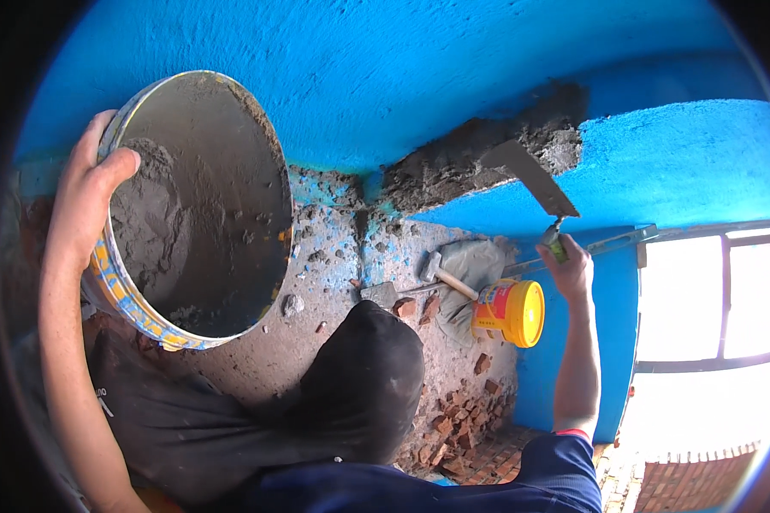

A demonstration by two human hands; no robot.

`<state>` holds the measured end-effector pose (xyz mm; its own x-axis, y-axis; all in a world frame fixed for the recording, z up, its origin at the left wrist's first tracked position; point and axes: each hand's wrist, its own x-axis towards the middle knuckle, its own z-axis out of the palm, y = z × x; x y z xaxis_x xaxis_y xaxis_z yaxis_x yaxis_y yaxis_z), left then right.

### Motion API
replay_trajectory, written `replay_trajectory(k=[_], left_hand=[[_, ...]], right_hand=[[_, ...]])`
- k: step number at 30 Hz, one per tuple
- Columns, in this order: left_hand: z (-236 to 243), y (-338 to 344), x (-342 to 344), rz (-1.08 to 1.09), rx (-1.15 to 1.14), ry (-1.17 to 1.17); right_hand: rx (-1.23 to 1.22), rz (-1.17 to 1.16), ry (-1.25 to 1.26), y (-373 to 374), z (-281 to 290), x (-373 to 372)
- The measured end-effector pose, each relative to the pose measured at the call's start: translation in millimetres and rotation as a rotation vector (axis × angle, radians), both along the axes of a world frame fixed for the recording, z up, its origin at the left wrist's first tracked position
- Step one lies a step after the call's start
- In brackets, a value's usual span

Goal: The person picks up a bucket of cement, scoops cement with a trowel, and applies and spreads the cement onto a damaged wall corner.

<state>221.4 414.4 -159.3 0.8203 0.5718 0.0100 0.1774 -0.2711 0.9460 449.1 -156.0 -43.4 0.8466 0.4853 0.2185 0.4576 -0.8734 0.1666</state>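
My left hand [92, 184] grips the rim of a large bucket [231, 197], its thumb hooked over the edge. The bucket is tipped so its mouth faces me, and wet grey mortar [150, 222] lies inside it. Out to the right, my right hand [568, 267] is closed around the green handle of a trowel [535, 178]. The trowel's flat blade is against or just in front of a rough strip of grey mortar [479, 158] on the blue wall [342, 77]; whether it touches, I cannot tell.
A hammer [453, 278] lies on a grey cloth or sack [475, 256] beside a yellow-and-red tub [513, 313]. A second flat metal tool [381, 294] is near my knee. Broken brick pieces [462, 423] are heaped on the floor, and a bright window [684, 299] stands at right.
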Motion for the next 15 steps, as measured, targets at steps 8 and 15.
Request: replay_trajectory(k=[8, 15], left_hand=[[-1.6, -3.5, 4.3, 0.020, -0.014, -0.003], [2.2, 0.7, 2.6, -0.022, 0.035, 0.037]], right_hand=[[0.163, -0.075, 0.043, -2.5, 23.7, -1.8], [0.413, -0.087, 0.023, -23.6, 31.3, -8.0]])
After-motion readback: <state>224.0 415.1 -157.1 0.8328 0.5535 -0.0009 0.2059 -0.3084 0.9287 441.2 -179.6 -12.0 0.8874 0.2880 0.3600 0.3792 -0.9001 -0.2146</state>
